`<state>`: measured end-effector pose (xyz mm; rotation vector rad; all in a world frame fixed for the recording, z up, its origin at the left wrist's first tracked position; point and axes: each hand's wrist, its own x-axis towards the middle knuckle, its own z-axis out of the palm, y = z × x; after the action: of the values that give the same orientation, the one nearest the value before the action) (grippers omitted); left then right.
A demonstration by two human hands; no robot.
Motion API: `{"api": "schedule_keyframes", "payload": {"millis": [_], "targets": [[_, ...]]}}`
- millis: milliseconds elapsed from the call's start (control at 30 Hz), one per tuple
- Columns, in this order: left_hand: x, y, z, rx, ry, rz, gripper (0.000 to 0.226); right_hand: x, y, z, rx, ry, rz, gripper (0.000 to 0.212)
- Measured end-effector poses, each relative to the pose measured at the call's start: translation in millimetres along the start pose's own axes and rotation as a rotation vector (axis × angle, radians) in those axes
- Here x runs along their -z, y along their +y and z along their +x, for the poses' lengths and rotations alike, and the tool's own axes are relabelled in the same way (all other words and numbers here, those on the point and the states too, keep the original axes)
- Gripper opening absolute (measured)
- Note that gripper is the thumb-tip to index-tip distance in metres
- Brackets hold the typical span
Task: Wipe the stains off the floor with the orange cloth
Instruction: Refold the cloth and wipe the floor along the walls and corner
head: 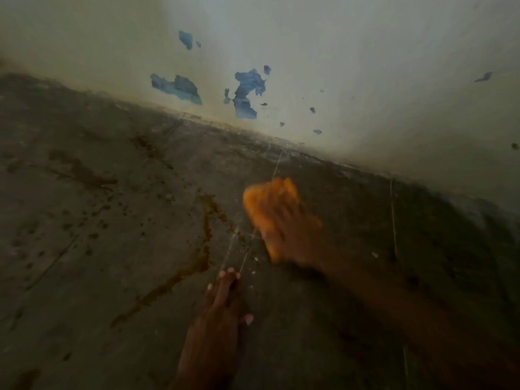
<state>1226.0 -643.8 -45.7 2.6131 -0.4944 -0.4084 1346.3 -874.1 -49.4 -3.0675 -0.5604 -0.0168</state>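
The orange cloth (263, 212) lies bunched on the dark floor (84, 277), blurred by motion. My right hand (292, 235) lies on top of it with fingers spread, pressing it down. A long brown stain (205, 249) runs down and to the left just beside the cloth. More brown streaks (84, 173) and several small spots (92, 235) mark the floor further left. My left hand (225, 299) rests flat on the floor below the cloth, its fingers straight and pointing away from me.
A pale wall (365, 80) with patches of peeled blue paint (247, 91) meets the floor just beyond the cloth. Thin cracks (394, 220) cross the floor to the right.
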Motion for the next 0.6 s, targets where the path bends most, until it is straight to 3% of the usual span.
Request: {"api": "schedule_keyframes", "payload": {"millis": [67, 133, 233, 300, 333, 367, 433, 500, 533, 600], "targets": [[-4.3, -10.5, 0.2, -0.007, -0.018, -0.007, 0.074, -7.8, -3.5, -56.4, 0.230, -0.041, 0.042, 0.071], [-6.4, -11.8, 0.6, 0.003, -0.017, -0.008, 0.075, -7.6, 36.2, -53.4, 0.243, 0.002, -0.037, 0.071], [0.0, -3.0, -0.4, 0.011, 0.003, 0.004, 0.075, -6.0, 83.4, 41.3, -0.026, 0.065, -0.054, 0.073], [3.4, 0.5, 1.4, -0.004, -0.010, -0.009, 0.076, 3.4, 71.3, 96.4, -0.380, 0.022, 0.072, 0.072], [4.9, -2.2, 0.8, -0.008, -0.013, -0.016, 0.078, 2.7, 49.4, 107.1, -0.446, -0.012, 0.100, 0.070], [6.6, -6.2, -0.4, -0.014, -0.017, -0.029, 0.081, 0.6, 24.9, 101.3, -0.364, -0.020, 0.097, 0.070], [14.1, -15.0, -5.6, -0.035, -0.024, -0.046, 0.082, 1.8, -24.3, 49.3, -0.025, -0.058, 0.066, 0.070], [23.5, -24.1, -16.4, -0.061, -0.018, 0.029, 0.079, -2.7, -36.2, -14.5, 0.250, -0.092, 0.076, 0.071], [28.6, -28.2, -22.4, -0.059, -0.014, 0.056, 0.076, -1.7, -24.7, -24.4, 0.299, -0.106, 0.071, 0.072], [30.4, -39.4, -32.7, -0.048, -0.014, 0.103, 0.071, -6.8, 15.9, 1.6, 0.190, -0.113, 0.026, 0.071]]}}
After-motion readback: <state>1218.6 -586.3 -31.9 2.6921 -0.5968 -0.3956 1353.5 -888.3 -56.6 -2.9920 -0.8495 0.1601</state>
